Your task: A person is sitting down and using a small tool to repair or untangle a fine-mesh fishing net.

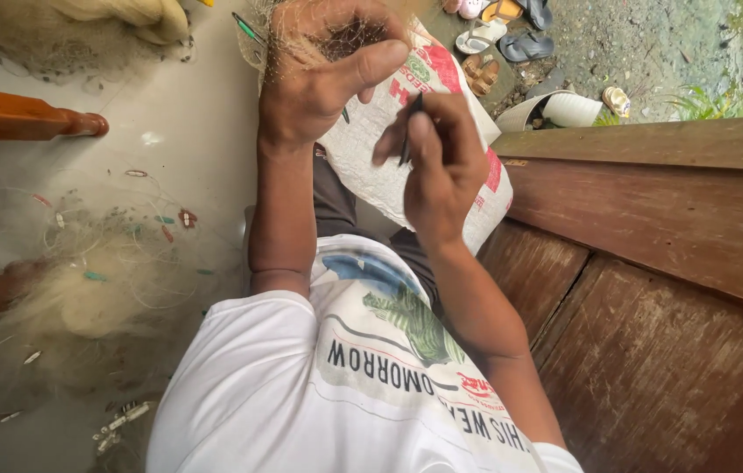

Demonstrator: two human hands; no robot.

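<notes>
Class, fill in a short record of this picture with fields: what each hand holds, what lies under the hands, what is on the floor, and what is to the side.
Left hand: left hand grips a bunch of fine fishing net, fingers closed on it
Right hand: right hand pinches a thin dark needle-like tool
Under the hands: white woven sack with red and green print, across the lap
Floor, left: heap of pale net with small floats
Right side: brown wooden wall
Background: sandals on the ground

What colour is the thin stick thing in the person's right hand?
The thin tool looks dark, almost black, pinched in the right hand. The head view shows it.
</notes>
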